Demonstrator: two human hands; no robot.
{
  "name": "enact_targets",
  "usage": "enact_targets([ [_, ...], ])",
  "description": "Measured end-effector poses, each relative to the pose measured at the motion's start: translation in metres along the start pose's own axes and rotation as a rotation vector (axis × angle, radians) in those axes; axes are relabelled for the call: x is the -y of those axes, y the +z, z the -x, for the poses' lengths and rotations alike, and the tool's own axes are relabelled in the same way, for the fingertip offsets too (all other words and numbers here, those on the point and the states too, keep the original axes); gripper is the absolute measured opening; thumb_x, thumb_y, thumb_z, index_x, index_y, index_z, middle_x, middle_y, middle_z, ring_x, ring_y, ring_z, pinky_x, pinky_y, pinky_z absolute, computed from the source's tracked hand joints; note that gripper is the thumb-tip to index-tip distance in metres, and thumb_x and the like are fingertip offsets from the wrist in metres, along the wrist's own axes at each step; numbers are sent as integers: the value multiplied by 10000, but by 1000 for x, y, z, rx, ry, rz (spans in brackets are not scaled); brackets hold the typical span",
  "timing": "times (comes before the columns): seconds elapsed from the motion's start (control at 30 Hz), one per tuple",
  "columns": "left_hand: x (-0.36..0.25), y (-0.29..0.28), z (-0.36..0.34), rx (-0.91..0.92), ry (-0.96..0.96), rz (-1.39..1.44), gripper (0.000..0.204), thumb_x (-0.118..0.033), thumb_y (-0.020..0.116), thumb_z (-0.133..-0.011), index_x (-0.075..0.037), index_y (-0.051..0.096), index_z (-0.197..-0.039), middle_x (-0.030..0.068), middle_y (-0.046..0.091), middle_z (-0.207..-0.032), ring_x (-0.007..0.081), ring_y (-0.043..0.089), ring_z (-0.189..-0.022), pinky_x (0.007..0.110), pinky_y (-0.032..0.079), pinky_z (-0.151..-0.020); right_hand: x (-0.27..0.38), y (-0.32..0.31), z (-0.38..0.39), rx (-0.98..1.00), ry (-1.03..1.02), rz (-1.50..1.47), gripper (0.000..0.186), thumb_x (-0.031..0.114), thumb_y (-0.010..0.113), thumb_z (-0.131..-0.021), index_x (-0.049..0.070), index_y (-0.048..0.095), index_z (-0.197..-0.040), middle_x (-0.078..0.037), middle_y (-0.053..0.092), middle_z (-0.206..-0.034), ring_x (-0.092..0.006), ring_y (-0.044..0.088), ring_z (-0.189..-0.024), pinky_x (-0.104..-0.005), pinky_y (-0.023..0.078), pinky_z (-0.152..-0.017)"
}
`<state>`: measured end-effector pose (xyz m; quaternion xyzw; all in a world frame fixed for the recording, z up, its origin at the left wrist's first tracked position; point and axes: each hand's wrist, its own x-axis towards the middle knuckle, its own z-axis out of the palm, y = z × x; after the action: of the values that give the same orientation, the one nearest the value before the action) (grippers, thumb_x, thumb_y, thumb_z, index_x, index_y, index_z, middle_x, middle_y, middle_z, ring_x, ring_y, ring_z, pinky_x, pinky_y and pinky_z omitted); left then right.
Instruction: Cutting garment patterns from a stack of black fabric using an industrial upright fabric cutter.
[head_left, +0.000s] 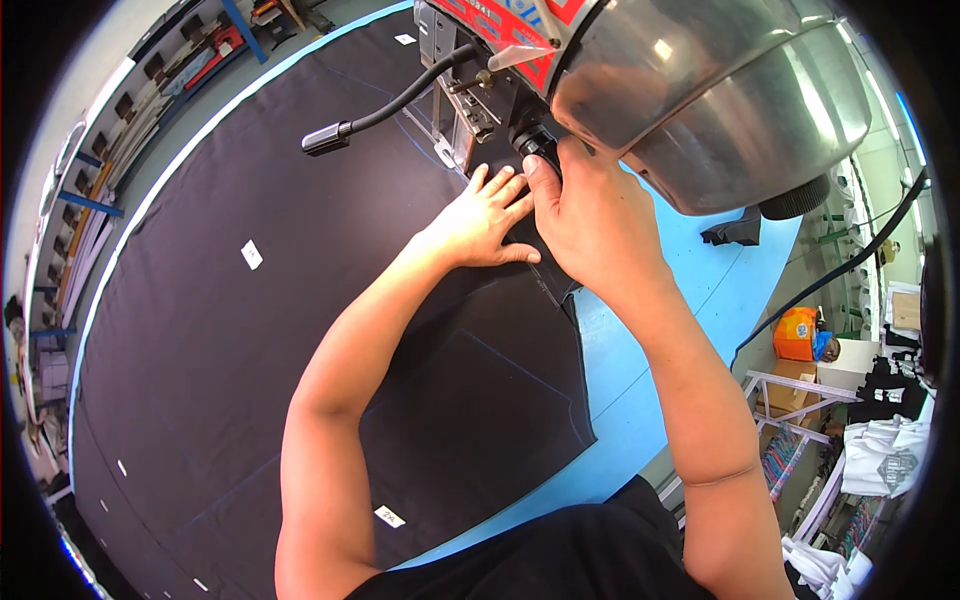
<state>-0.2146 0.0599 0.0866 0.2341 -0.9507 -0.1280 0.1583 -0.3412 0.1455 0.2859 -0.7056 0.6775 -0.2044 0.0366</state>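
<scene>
A fabric cutting machine point(700, 95) with a large shiny metal motor housing stands over black fabric point(300, 200) on a blue table. My right hand point(600, 215) is wrapped round the machine's black handle point(536, 143), thumb along its near side. My left hand point(492, 218) lies flat on the fabric just left of it, fingers spread, close to the foot of the machine's upright point(452, 140). Blue chalk lines point(520, 375) mark the fabric. Its cut edge runs down the right side from near my hands. The blade is hidden from view.
The blue tabletop point(640, 370) shows at the right. A flexible black lamp arm point(328, 138) sticks out leftward over the fabric. Several white labels point(250, 254) lie on the fabric. A black cable point(830, 275) hangs at the right. A black scrap point(735, 230) rests by the motor.
</scene>
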Motion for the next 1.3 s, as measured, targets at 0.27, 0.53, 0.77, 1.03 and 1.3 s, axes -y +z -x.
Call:
enact_targets([
  [0.27, 9, 1, -1, -14, -16, -25, 967, -749, 597, -895, -18, 477, -1517, 272, 403, -1579, 478, 298, -1511, 636, 220, -1235, 4, -1, -7, 40, 13, -3, 404, 350, 584, -1050, -39, 636, -954, -274, 645, -966, -455, 691, -801, -546, 538, -689],
  [0.53, 12, 3, 0, -5, -4, -1, 967, -752, 588, -899, 1, 494, -1498, 281, 405, -1574, 489, 298, -1507, 640, 202, -1241, 7, 4, -15, 46, 37, 15, 423, 362, 566, -1059, -42, 640, -958, -285, 645, -1002, -453, 696, -827, -538, 546, -705],
  [0.77, 15, 6, -3, -18, 27, -24, 972, -759, 576, -903, 7, 493, -1495, 282, 397, -1581, 493, 284, -1514, 638, 182, -1250, 7, 7, -21, 40, 32, 18, 434, 370, 564, -1059, -45, 642, -957, -285, 644, -1015, -456, 694, -829, -537, 551, -713],
  [1.03, 13, 3, -1, -20, 10, 17, 970, -756, 574, -907, -11, 467, -1519, 285, 374, -1599, 498, 265, -1522, 648, 178, -1248, 9, 11, -28, 51, 42, 24, 450, 383, 561, -1057, -48, 655, -965, -299, 657, -1004, -463, 697, -850, -540, 554, -732],
  [1.3, 17, 3, -3, 27, 28, 103, 951, -747, 583, -909, -30, 471, -1522, 255, 379, -1607, 488, 244, -1533, 659, 177, -1245, 12, 14, -37, 53, 48, 19, 438, 362, 558, -1050, -55, 656, -956, -308, 656, -1008, -468, 700, -861, -542, 559, -752],
])
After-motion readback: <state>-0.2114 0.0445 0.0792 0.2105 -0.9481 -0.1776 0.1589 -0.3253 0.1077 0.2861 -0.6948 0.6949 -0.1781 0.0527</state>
